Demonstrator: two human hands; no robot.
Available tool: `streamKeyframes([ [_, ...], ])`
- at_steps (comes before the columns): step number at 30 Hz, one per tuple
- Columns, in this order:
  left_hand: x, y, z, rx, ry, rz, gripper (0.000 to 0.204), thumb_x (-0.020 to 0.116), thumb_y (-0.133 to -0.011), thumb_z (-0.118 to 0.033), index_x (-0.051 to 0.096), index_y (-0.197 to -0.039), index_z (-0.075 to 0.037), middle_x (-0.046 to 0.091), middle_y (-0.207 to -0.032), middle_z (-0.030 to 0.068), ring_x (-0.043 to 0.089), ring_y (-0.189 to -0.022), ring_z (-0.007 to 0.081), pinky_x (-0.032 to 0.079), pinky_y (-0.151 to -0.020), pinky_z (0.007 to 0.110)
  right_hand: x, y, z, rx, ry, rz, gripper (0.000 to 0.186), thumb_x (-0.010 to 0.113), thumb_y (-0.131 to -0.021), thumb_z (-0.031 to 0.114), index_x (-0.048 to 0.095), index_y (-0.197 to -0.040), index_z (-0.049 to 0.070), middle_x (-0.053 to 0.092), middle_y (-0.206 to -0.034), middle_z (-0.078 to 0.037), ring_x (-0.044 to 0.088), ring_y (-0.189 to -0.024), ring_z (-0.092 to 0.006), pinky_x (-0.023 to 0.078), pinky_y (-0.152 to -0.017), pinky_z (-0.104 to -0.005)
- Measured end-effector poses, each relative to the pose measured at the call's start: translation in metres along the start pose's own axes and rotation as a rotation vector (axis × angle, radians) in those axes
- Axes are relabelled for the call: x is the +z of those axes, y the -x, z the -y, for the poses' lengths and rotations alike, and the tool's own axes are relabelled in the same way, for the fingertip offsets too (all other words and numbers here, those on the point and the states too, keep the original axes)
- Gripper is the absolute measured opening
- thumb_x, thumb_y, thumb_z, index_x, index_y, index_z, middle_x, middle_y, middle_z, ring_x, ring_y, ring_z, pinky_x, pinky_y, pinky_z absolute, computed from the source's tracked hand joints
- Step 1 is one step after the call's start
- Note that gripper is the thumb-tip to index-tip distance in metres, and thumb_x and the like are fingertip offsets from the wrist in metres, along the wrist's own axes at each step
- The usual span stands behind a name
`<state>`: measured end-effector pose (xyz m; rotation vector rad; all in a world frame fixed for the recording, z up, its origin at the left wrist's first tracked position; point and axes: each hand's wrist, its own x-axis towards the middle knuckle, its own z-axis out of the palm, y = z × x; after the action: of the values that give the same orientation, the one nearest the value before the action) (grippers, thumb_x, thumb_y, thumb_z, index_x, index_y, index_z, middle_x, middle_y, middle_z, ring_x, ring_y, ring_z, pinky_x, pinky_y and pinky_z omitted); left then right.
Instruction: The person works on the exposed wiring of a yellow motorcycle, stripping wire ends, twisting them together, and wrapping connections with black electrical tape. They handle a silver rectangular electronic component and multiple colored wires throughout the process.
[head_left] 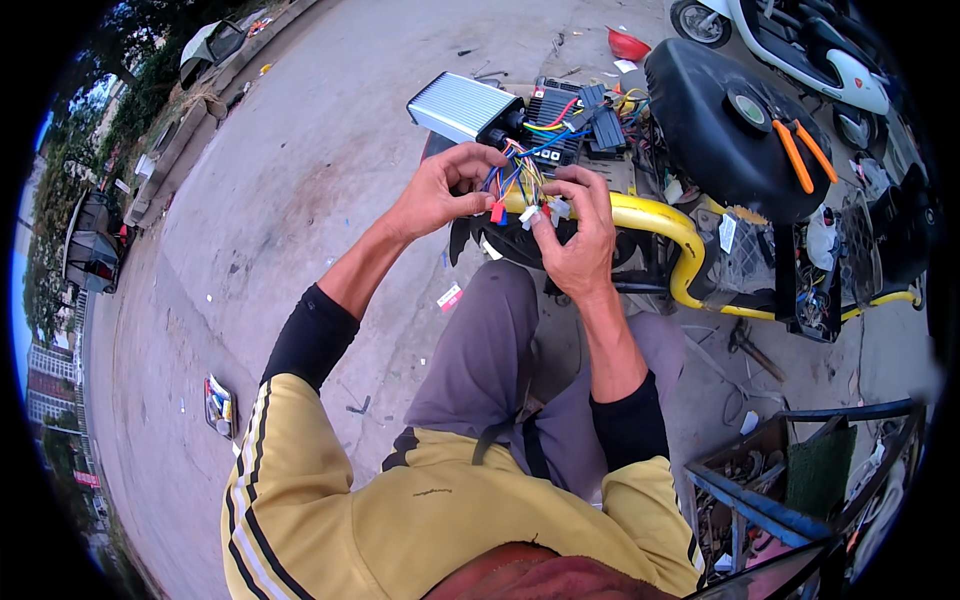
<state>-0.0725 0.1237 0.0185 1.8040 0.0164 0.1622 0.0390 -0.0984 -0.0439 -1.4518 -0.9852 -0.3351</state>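
Note:
Between my two hands hangs a bundle of thin coloured wires [520,172], ending in small plugs. My left hand [452,188] pinches the bundle's left side, just above a red plug [498,212]. With fingers closed, my right hand [578,228] grips a white plug [530,215] on the other side. The wires lead up to a silver finned controller box [462,105]. A second, black finned box [552,108] lies beside it, with thicker red, yellow and blue cables. Both boxes rest on the yellow-framed vehicle [650,215].
Orange-handled pliers [800,155] lie on the black seat [700,110]. A hammer [755,350] is on the ground to the right, near a metal rack [770,510] of parts. A red bowl [628,44] and a white scooter [790,50] stand farther off. A small tray [219,405] sits at left.

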Motion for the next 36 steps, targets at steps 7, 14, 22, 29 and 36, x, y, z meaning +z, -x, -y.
streamKeyframes([
  [7, 0.003, -0.002, 0.000, 0.003, -0.063, -0.023, 0.070, 0.088, -0.089, -0.006, 0.055, -0.151, -0.003, 0.073, -0.106, 0.0005, 0.065, -0.101, 0.0078, 0.049, -0.091, 0.029, 0.003, 0.000, 0.007, -0.074, 0.158, 0.089, 0.055, 0.095, -0.073, 0.021, 0.069, -0.120, 0.009, 0.061, -0.133, -0.015, 0.061, -0.123, -0.0358, 0.046, -0.101, -0.0480],
  [14, 0.005, -0.002, -0.003, 0.003, -0.069, -0.031, 0.079, 0.089, -0.089, -0.007, 0.050, -0.158, -0.004, 0.072, -0.104, 0.0006, 0.066, -0.101, 0.0098, 0.048, -0.094, 0.029, 0.006, 0.001, 0.000, -0.056, 0.140, 0.050, 0.042, 0.087, -0.076, 0.008, 0.068, -0.113, 0.007, 0.063, -0.129, -0.014, 0.061, -0.119, -0.0362, 0.047, -0.100, -0.0485],
  [22, 0.002, -0.002, 0.002, 0.034, -0.061, -0.028, 0.076, 0.085, -0.090, -0.002, 0.050, -0.157, -0.003, 0.072, -0.113, 0.0034, 0.067, -0.105, 0.0111, 0.051, -0.095, 0.031, 0.006, 0.004, -0.004, -0.048, 0.096, 0.036, 0.027, 0.081, -0.079, 0.003, 0.069, -0.103, 0.004, 0.064, -0.126, -0.015, 0.062, -0.118, -0.0379, 0.049, -0.101, -0.0494],
  [29, 0.004, -0.002, 0.001, 0.052, 0.020, -0.032, 0.064, 0.077, -0.093, 0.003, 0.053, -0.153, 0.001, 0.071, -0.118, 0.0054, 0.067, -0.107, 0.0119, 0.055, -0.096, 0.030, 0.003, 0.002, -0.004, -0.033, 0.027, 0.014, 0.020, 0.075, -0.084, 0.002, 0.068, -0.103, 0.002, 0.066, -0.124, -0.017, 0.064, -0.117, -0.0388, 0.050, -0.103, -0.0492],
  [36, 0.001, -0.001, 0.003, 0.014, 0.020, -0.081, 0.050, 0.068, -0.098, 0.004, 0.057, -0.147, 0.002, 0.071, -0.115, 0.0050, 0.069, -0.108, 0.0124, 0.056, -0.097, 0.031, 0.000, 0.003, -0.005, -0.005, 0.013, 0.021, 0.017, 0.072, -0.087, 0.004, 0.068, -0.103, 0.002, 0.065, -0.125, -0.018, 0.063, -0.118, -0.0389, 0.050, -0.105, -0.0491],
])
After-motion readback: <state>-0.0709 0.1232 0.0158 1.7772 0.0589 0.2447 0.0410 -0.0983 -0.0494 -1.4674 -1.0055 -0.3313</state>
